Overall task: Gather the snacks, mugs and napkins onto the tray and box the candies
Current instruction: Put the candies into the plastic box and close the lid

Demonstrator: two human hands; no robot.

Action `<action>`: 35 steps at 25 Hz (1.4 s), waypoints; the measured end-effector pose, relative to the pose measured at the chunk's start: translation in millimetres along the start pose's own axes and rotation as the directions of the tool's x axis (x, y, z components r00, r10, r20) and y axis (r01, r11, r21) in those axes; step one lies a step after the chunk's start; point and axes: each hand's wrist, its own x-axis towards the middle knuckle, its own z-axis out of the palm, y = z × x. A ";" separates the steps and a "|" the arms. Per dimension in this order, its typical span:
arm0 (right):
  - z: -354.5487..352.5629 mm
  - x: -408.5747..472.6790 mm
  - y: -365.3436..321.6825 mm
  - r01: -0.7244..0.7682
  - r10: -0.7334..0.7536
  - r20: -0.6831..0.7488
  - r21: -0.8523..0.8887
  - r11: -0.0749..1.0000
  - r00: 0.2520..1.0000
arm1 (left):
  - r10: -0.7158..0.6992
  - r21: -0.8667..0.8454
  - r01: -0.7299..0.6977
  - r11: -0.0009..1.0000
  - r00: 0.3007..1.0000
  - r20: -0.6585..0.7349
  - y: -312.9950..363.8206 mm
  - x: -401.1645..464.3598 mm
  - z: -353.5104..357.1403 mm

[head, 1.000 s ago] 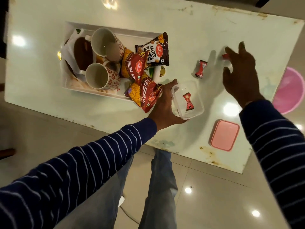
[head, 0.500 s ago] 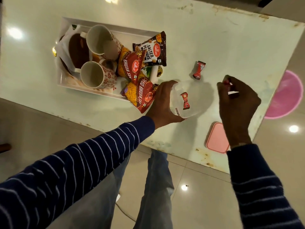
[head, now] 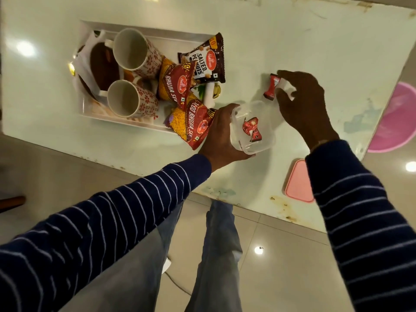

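Mugs (head: 132,49): two, on their sides in tray (head: 144,33).
Candies: two in box (head: 253,129); one on table (head: 272,86), long axis toward far edge.
Left hand (head: 221,134): gripped box.
Right hand (head: 304,102): pinched table candy.

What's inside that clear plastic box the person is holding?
The clear box, held in the left hand, shows red-wrapped candy inside, apparently two pieces overlapping. The hand covers the box's left side, so anything there is hidden. Its pink lid lies apart.

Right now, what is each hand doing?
Left hand: closed around the clear box.
Right hand: fingers closing around the red candy on the table.
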 end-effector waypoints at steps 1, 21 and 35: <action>3.1 9.1 6.8 0.028 -0.016 0.110 -0.112 0.993 0.994 | -0.011 -0.012 0.011 1.000 1.000 -0.001 -0.9 -2.3 0.9; 3.9 -116.2 -27.6 -0.038 0.057 -0.093 0.186 0.982 0.994 | -0.052 -0.035 0.056 0.998 0.992 0.118 -3.4 -10.5 -2.0; 34.6 -178.6 60.4 -0.770 0.849 -0.136 0.368 0.521 0.510 | 0.006 -0.049 0.002 0.999 0.986 0.167 -6.9 -20.9 -6.8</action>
